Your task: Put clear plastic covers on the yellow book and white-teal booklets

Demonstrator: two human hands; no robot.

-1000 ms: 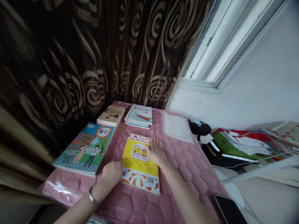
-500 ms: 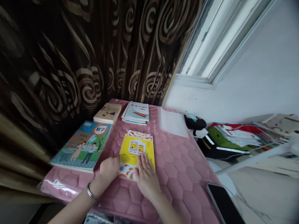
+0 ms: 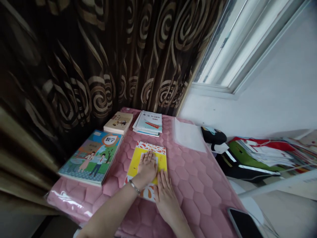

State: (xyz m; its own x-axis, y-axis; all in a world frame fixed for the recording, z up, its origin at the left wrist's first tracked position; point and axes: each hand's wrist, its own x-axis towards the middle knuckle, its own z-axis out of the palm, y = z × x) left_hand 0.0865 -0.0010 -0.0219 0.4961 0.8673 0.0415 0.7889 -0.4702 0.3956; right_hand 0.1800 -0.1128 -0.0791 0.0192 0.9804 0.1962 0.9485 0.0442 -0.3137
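A yellow book (image 3: 161, 162) with orange and white patterned bands lies flat on the pink padded table cover (image 3: 195, 178). My left hand (image 3: 148, 166), with a silver bangle at its wrist, rests palm down on the middle of the cover, hiding much of the print. At the lower right edge of the book, my right hand (image 3: 165, 193) lies flat, its fingers stretched forward. Left of the book is a stack of blue-green textbooks (image 3: 90, 158) showing two figures and a tree.
Behind stand a stack of tan books (image 3: 119, 121) and a pile of white booklets (image 3: 149, 121). A translucent white sheet (image 3: 189, 135) lies at the right back. A phone (image 3: 244, 223) is at the right edge. Bags and papers (image 3: 262, 152) sit beyond; a dark curtain (image 3: 138, 59) hangs behind.
My left hand has moved from the book's left edge onto its middle and opened from a closed shape. My right hand has slid back toward the lower right edge. The view has shifted slightly.
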